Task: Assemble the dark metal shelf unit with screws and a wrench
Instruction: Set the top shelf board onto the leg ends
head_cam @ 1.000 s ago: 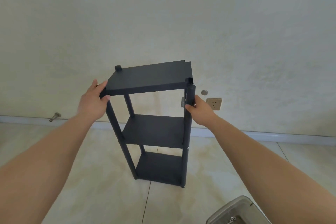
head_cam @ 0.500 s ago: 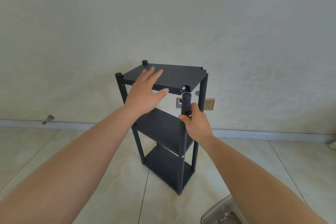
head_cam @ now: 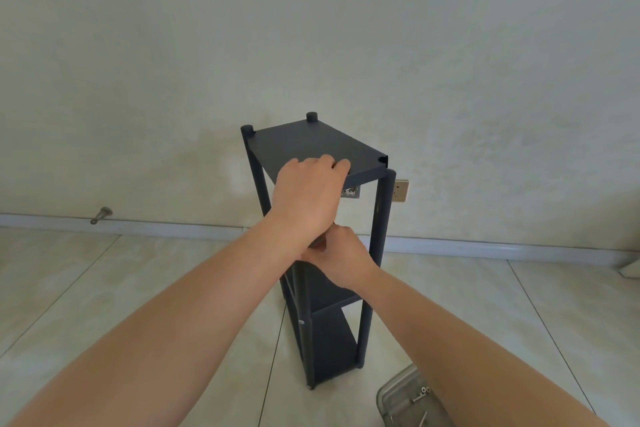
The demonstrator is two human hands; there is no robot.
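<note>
Nearest us, at five o'clock on the floor, a clear tray (head_cam: 391, 399) held loose screws (head_cam: 423, 391); no wrench showed plainly. Above it we had our right hand (head_cam: 341, 262) low against the near post (head_cam: 302, 315) of the shelf unit (head_cam: 329, 350), its fingers tucked under our other wrist, so we could not tell whether they pinched the post or only touched it. Our left hand (head_cam: 308, 196) sat over the near edge of the top shelf (head_cam: 311, 142), fingers (head_cam: 334, 165) curled together down onto the panel, gripping its lip.

The unit stood upright on the tiled floor (head_cam: 138, 288) at centre, just before the wall (head_cam: 311, 28), with a post (head_cam: 381, 218) at two o'clock rising beside the notched corner of the top panel. We judged the frame stiff and fairly light, but tall, narrow and easy to tip. Painted tube looked slick, so the better holds were the panel edges and a post close to a joint, not mid-span.

Farthest off, a socket (head_cam: 401, 190) sat at two o'clock and a doorstop (head_cam: 101, 214) at nine.
</note>
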